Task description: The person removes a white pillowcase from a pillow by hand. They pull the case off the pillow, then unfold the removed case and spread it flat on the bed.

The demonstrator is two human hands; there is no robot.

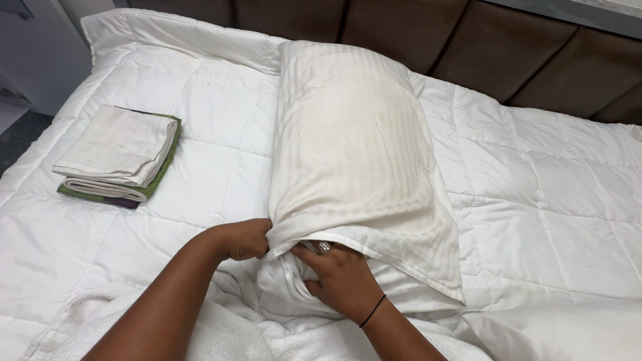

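A cream striped pillowcase [348,140] covers a pillow lying lengthwise on a white quilted duvet [535,200]. My left hand [242,238] grips the open near edge of the pillowcase at its left corner. My right hand [341,277], wearing a ring and a black wrist band, pushes into the case opening, fingers curled on the white pillow [284,277] bulging out there. Its fingertips are hidden under the fabric.
A folded stack of cream and green linens [120,157] lies on the duvet to the left. A white towel [254,334] lies bunched near me. A dark brown padded headboard [468,40] runs along the far side.
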